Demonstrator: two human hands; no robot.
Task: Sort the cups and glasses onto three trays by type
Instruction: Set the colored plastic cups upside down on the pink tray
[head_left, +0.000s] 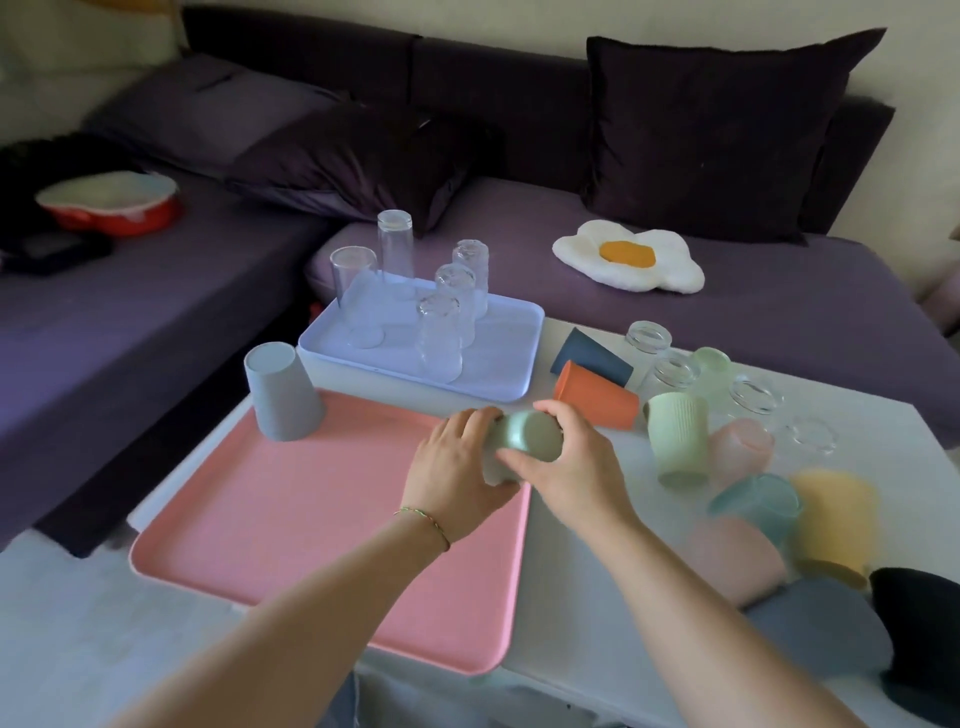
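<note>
Both hands, left (457, 462) and right (566, 462), clamp one green cup (524, 441) over the pink tray's (291, 519) right edge; risk: split grip slips, cup drops off-tray into orange cup (597, 397) just beyond.

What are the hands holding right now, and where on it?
Both hands hold one pale green cup, tilted over the pink tray. The left hand wraps its side near the rim; the right hand grips around its base end.

Soft dim daylight, blurred warped edges
</note>
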